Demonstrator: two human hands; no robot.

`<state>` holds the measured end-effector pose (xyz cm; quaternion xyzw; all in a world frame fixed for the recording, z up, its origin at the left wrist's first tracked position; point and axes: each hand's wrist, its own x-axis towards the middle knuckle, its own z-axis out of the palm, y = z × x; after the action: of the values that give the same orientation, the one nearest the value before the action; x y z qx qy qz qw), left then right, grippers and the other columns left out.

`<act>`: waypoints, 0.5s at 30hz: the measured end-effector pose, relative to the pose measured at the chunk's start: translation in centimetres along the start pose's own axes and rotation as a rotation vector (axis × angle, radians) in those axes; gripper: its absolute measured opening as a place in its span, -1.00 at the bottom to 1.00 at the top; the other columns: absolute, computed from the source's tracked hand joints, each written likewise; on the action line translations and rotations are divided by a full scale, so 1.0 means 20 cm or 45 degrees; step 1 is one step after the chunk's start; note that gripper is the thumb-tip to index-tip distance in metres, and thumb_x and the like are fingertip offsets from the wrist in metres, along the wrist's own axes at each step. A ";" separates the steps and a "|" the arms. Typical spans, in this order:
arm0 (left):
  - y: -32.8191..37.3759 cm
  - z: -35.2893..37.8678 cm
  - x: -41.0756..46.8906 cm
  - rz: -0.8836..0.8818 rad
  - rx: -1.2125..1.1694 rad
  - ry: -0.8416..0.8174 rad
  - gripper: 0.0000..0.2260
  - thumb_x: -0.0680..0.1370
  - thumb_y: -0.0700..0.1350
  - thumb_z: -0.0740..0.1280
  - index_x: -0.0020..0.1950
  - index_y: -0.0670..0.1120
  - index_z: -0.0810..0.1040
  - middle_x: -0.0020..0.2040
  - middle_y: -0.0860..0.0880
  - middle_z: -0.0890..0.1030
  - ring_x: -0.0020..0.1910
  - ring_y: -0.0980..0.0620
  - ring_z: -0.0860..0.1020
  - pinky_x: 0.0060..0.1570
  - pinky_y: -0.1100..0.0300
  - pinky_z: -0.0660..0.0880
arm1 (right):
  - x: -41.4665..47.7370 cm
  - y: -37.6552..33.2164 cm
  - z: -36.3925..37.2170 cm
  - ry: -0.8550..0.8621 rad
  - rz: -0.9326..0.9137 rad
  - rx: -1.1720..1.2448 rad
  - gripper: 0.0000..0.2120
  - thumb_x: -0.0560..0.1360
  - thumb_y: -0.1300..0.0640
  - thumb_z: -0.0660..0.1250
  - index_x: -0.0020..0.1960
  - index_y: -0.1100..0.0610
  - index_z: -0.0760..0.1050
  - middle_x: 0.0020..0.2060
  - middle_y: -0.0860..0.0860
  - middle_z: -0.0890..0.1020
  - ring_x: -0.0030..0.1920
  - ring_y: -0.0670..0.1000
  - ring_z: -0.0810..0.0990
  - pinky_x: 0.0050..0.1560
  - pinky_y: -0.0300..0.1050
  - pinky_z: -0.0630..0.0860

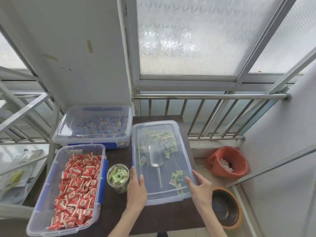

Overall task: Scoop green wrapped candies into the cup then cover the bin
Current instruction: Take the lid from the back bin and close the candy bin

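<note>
A clear bin of green wrapped candies stands on the dark table, with a clear lid lying flat over it. A clear scoop rests inside, seen through the lid. My left hand holds the lid's near-left corner with thumb on top. At the near-right corner my right hand grips the lid's edge. A clear cup full of green candies stands upright just left of my left hand.
An open bin of red candies sits at the left front. A lidded bin of blue candies is behind it. On the floor to the right are a brown pot and an orange-bagged bucket. A metal railing runs behind.
</note>
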<state>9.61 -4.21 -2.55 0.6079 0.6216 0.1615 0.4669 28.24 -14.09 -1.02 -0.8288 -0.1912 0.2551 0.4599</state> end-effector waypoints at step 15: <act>0.04 -0.03 0.00 -0.076 -0.052 -0.055 -0.44 0.68 -0.02 0.14 0.63 -0.03 -0.02 0.62 0.01 0.08 0.59 -0.01 0.09 0.50 0.17 0.00 | 0.03 0.02 0.01 0.013 0.069 -0.036 -0.58 0.37 0.16 0.53 0.20 0.25 0.62 0.12 0.15 0.68 0.18 0.08 0.62 0.24 -0.07 0.48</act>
<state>9.66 -3.74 -1.65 0.5827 0.6258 0.1471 0.4972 28.62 -13.82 -1.70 -0.8414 -0.1700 0.2606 0.4420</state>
